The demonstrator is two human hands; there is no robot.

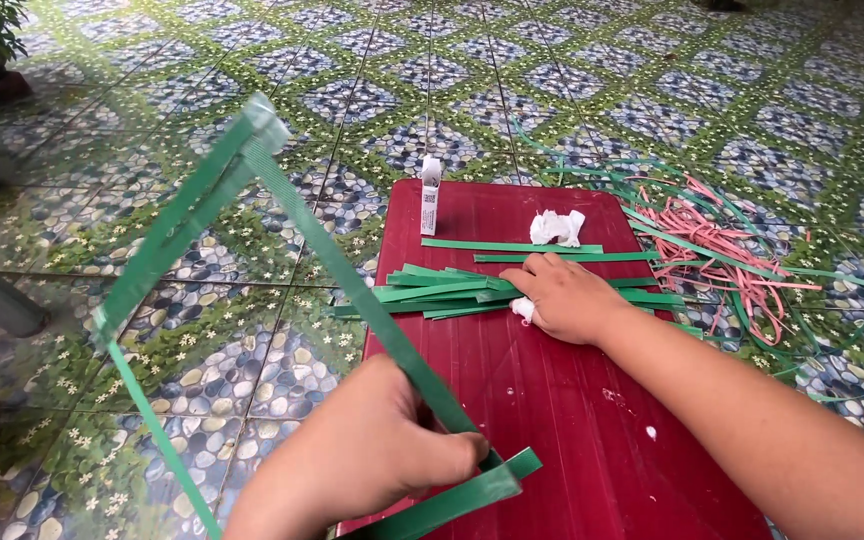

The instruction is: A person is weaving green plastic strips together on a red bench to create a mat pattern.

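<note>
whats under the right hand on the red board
The right hand rests on a pile of green strips on the red board. A bit of white material shows at its fingers; the rest is covered.

The left hand [367, 455] covers the frame's [252, 170] near corner; its lower strip runs off the bottom edge. The right hand [567, 298] hides the strips [442, 290] beneath, white wad half-hidden.

Green strips [512, 288], dark red ribbed board [552, 400], pink strips [712, 245], perhaps pebble-and-flower-patterned floor tiles [252, 350].
</note>
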